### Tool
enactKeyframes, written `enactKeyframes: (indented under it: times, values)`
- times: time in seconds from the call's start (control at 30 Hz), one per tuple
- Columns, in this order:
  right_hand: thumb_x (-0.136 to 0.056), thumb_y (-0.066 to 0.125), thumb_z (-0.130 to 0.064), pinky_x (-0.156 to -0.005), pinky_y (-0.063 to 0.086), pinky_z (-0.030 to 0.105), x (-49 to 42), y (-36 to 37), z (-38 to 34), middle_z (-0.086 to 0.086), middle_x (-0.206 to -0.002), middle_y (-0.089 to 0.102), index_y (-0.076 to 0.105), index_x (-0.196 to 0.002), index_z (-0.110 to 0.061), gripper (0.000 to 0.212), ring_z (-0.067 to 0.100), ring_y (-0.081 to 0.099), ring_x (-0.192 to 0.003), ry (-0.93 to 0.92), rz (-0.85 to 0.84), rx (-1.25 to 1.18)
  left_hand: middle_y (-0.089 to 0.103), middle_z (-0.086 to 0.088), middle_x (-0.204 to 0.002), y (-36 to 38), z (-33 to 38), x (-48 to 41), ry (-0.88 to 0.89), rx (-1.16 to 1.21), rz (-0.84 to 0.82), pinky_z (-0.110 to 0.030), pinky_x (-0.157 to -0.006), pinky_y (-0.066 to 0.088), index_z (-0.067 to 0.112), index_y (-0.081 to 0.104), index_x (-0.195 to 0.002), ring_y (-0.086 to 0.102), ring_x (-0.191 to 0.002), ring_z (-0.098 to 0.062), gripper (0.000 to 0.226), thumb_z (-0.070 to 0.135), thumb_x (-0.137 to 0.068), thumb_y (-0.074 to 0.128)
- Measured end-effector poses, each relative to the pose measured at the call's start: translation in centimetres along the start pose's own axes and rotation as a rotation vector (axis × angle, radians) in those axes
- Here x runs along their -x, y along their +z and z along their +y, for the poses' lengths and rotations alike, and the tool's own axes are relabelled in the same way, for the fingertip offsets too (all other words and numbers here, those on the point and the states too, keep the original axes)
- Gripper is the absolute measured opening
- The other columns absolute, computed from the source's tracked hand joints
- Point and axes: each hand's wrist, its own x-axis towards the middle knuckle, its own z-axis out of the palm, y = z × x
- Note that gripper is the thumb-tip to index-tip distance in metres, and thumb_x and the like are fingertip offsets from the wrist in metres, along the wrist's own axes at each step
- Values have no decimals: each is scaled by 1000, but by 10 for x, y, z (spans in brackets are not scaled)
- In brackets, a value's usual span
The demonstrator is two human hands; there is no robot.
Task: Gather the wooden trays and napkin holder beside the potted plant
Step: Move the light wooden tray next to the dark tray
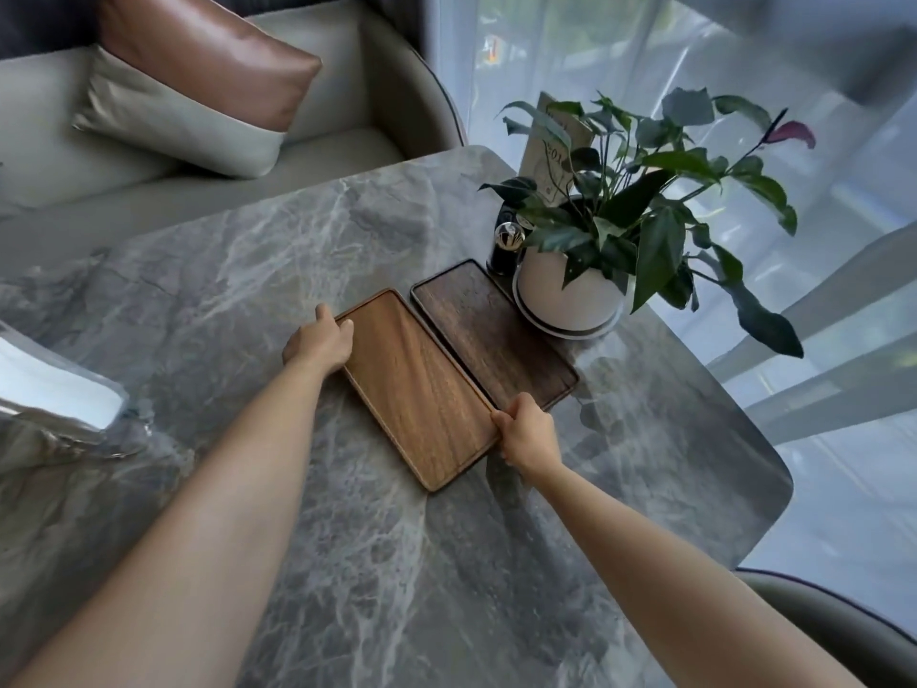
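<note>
Left hand (320, 340) grips the far end of the light wooden tray (419, 387) at frame centre; right hand (528, 434) grips its near right corner. It lies on the marble table (248, 270), touching the dark tray (491, 332) beside the potted plant (570, 290).

Wood, stone and glaze
Light tray (417, 389) shows smooth, satiny wood grain; dark tray (491, 330) matt wood; surface (248, 270) polished veined grey marble; plant pot (565, 295) glossy white
</note>
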Motion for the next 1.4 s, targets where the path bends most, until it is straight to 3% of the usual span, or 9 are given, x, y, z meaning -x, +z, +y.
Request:
enactKeyframes:
  times: [0.17,0.43,0.6,0.73,0.9,1.13,1.27,1.4]
  values:
    - [-93,49,-27,-75,55,55,-5,1,0,20,-96,62,40,-83,-13,20,40,64,-84,-13,-9,61,47,-29,-136,9,3,-9,-2,-8,-19,-45,-99,41,5,27,-140,47,-124,-42,50,36,-100,27]
    - [-95,43,-25,-80,52,48,-3,1,-6,20,-102,62,46,-102,-5,22,37,58,-95,-64,6,231,47,-30,-137,13,6,-18,2,-13,-16,-45,-100,40,4,28,-139,46,-125,-43,49,34,-100,27]
    - [-99,34,-24,-70,46,43,-2,1,-8,7,-76,50,34,-91,-10,16,32,55,-84,-123,1,401,47,-30,-136,13,7,-17,27,-16,-24,-45,-101,39,5,27,-140,46,-125,-42,49,33,-100,29]
    - [-97,33,-16,-76,51,44,-4,1,-10,16,-109,64,41,-105,-6,15,36,60,-96,-142,3,525,42,-27,-142,13,4,-16,45,-11,-65,-44,-103,38,7,21,-147,44,-128,-41,55,31,-98,31]
    - [-97,33,-13,-64,42,37,-3,0,-12,18,-104,65,34,-94,-12,4,35,61,-93,-149,2,605,30,-23,-150,9,1,-8,76,-20,-104,-46,-111,31,7,19,-148,32,-137,-38,57,32,-98,34]
    - [-98,33,-34,-63,38,37,11,-12,-35,19,-96,61,34,-97,-8,26,38,61,-95,-217,83,560,23,-17,-155,-16,-2,18,255,-264,38,-45,-112,27,9,13,-151,25,-141,-33,60,36,-100,32]
    - [-98,34,-35,-70,42,40,23,-13,-61,19,-120,53,33,-126,-4,42,36,54,-106,-337,144,508,11,-10,-160,-37,-10,31,376,-397,132,-43,-118,17,12,7,-152,13,-148,-27,62,34,-100,31]
    - [-96,37,-38,-93,43,42,36,-8,-97,18,-142,35,8,-147,-6,66,34,38,-128,-471,194,551,-11,-7,-162,-64,-27,46,412,-493,204,-44,-121,-1,14,-6,-152,-10,-150,-21,64,34,-101,27]
